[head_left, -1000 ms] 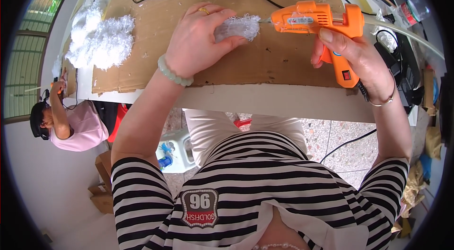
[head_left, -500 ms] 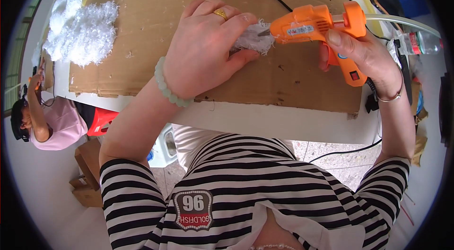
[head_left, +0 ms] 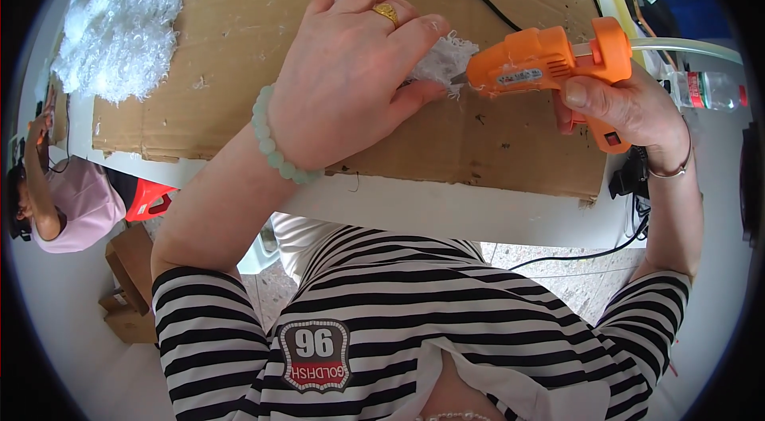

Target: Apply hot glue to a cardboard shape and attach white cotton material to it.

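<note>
My right hand (head_left: 629, 106) is wrapped around the grip of the orange glue gun (head_left: 550, 62), thumb lying along its back end. The gun's barrel runs nearly level across my view, its long axis pointing from my right hand toward my left, with the nozzle tipped slightly downward. The grip drops below my fingers, and a pale glue stick (head_left: 685, 46) sticks out of the rear, away from my left hand.

My left hand (head_left: 351, 78) is curled over a small white fluffy tuft (head_left: 442, 61), pinching it between thumb and fingers. The tuft sits just at my fingertips, and the nozzle touches its right edge, so it lies squarely between my two hands.

Both hands work above a brown cardboard sheet (head_left: 239, 62). Well beyond my left wrist, out to the left, lies a pile of white fluff (head_left: 119, 39). A black cord (head_left: 478, 7) crosses the cardboard past my left fingers.
</note>
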Available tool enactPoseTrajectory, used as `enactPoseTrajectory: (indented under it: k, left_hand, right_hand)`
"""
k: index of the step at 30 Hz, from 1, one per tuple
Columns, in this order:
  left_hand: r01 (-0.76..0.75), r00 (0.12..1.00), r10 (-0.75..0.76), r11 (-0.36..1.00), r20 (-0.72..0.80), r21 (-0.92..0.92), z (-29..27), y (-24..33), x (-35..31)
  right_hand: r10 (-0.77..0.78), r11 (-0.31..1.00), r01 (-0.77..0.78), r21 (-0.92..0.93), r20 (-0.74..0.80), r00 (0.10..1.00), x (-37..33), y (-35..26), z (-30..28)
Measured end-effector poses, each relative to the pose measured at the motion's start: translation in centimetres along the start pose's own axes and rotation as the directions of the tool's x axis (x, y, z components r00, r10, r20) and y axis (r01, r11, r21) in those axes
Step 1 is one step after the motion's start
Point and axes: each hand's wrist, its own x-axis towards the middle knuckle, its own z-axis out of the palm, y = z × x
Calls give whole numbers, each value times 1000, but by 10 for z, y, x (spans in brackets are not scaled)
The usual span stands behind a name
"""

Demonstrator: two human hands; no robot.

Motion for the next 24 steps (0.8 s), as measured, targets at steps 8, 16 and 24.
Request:
enactPoseTrajectory:
  k: [8, 16, 24]
  left_hand:
    - [6, 1000, -6, 1000, 4, -25, 1, 0, 0]
    - [12, 1000, -12, 1000, -7, -21, 1, -1, 0]
    - [28, 1000, -28, 999, -8, -15, 0, -2, -1]
  right_hand:
    - [47, 995, -50, -91, -38, 998, 2, -5, 2]
    - [189, 963, -187, -196, -10, 982, 2, -18, 1]
    - [161, 950, -170, -263, -56, 985, -2, -20, 3]
